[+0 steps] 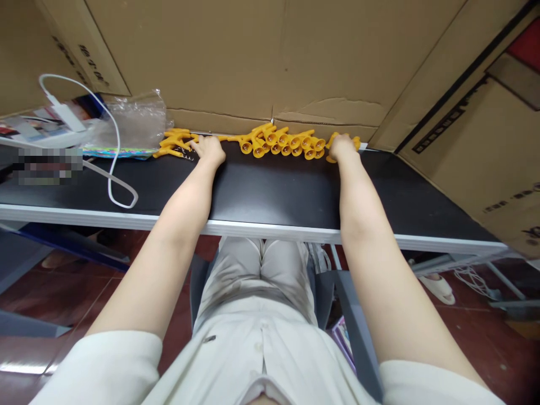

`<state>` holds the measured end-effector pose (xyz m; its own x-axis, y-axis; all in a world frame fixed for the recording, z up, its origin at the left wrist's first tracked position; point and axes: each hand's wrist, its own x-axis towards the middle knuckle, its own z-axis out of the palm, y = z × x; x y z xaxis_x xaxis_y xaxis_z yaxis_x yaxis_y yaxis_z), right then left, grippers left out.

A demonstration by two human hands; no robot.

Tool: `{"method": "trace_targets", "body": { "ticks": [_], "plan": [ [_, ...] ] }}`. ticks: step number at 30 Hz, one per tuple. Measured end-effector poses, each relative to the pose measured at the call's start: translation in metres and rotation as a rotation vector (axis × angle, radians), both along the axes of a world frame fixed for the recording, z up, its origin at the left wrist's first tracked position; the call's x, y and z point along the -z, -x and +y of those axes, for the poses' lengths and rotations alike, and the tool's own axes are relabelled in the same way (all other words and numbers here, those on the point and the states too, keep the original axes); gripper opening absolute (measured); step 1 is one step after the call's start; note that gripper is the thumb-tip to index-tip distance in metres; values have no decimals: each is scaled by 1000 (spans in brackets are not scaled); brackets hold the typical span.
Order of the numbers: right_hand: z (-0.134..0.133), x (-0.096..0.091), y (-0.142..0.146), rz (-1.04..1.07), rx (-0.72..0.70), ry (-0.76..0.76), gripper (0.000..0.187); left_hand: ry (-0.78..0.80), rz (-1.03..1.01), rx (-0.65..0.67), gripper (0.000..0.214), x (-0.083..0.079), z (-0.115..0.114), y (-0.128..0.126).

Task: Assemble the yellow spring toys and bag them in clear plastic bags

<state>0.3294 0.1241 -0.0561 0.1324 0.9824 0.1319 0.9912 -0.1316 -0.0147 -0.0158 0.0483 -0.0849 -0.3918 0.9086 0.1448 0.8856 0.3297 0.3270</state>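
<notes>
Yellow cup-ended pieces [295, 143] line the back of a black tabletop [274, 188], bunched between a person's left hand [210, 149] and right hand [342, 147]. The row's long axis runs left to right, open cups facing the person. Fingertips hidden, whether either grip is pinching cannot be told.
</notes>
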Motion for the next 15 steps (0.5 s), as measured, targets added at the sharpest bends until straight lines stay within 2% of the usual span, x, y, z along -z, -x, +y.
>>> {"method": "trace_targets", "body": {
  "ticks": [3, 7, 11, 15],
  "plan": [
    [-21, 0, 6, 60, 23, -47, 53, -14, 0, 12, 66, 1, 3, 2],
    [-35, 1, 7, 177, 60, -101, 55, -168, -106, 27, 68, 3, 6, 5],
    [-36, 2, 4, 237, 51, -89, 58, -368, -200, 19, 53, 1, 7, 9],
    [-24, 13, -9, 273, 50, -63, 68, -591, -250, -22, 37, -4, 7, 8]
  ]
}}
